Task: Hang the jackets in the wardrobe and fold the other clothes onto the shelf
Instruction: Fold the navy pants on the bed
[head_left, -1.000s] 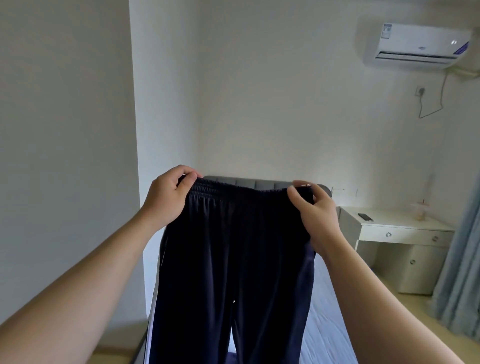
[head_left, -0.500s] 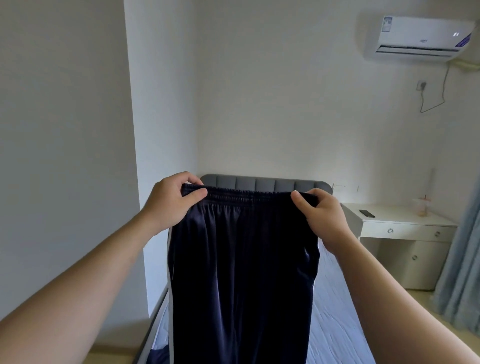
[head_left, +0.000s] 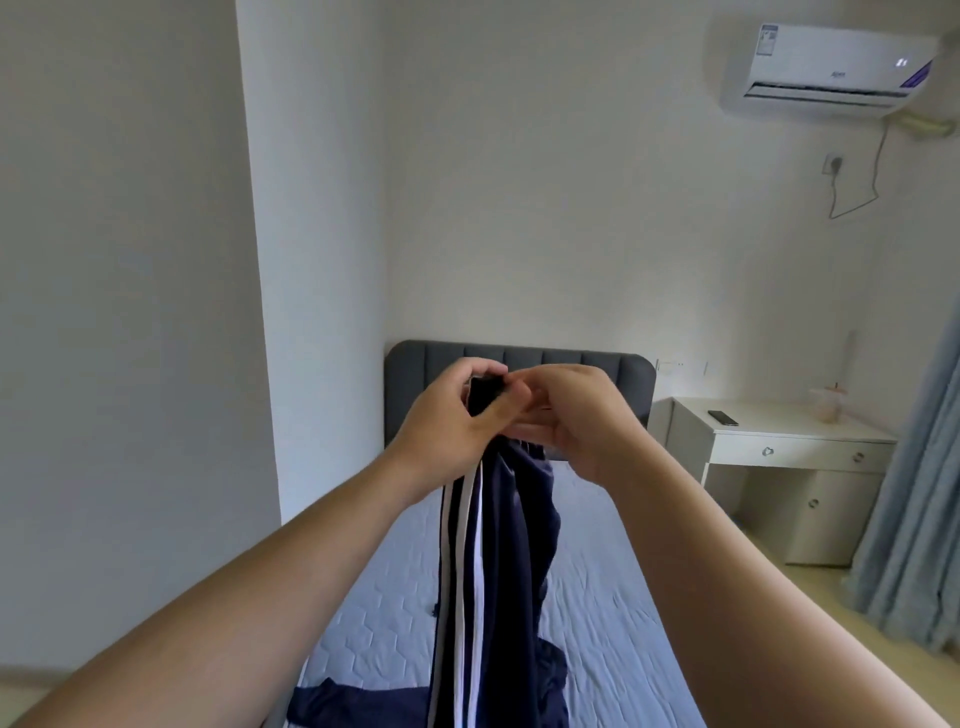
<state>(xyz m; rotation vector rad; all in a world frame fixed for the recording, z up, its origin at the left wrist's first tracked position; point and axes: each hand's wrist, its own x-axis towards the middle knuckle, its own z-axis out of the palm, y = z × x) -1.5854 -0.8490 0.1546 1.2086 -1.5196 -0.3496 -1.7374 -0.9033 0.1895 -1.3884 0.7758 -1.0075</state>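
Note:
Dark navy track pants (head_left: 498, 571) with white side stripes hang in the air over the bed, folded lengthwise so the striped side faces me. My left hand (head_left: 452, 415) grips the doubled waistband at the top. My right hand (head_left: 571, 410) is pressed against the left one, its fingers pinching the same waistband. The legs trail down onto the mattress. No wardrobe or shelf shows in this view.
A bed (head_left: 597, 597) with a pale blue quilted cover and a grey headboard (head_left: 571, 364) lies ahead. A white desk (head_left: 779, 447) with a remote and a cup stands at the right beside a blue curtain (head_left: 914, 519). A white wall (head_left: 130, 364) stands close at left.
My hands, spread apart on the waistband before, have come together, folding the pants in half lengthwise. The white side stripes now show.

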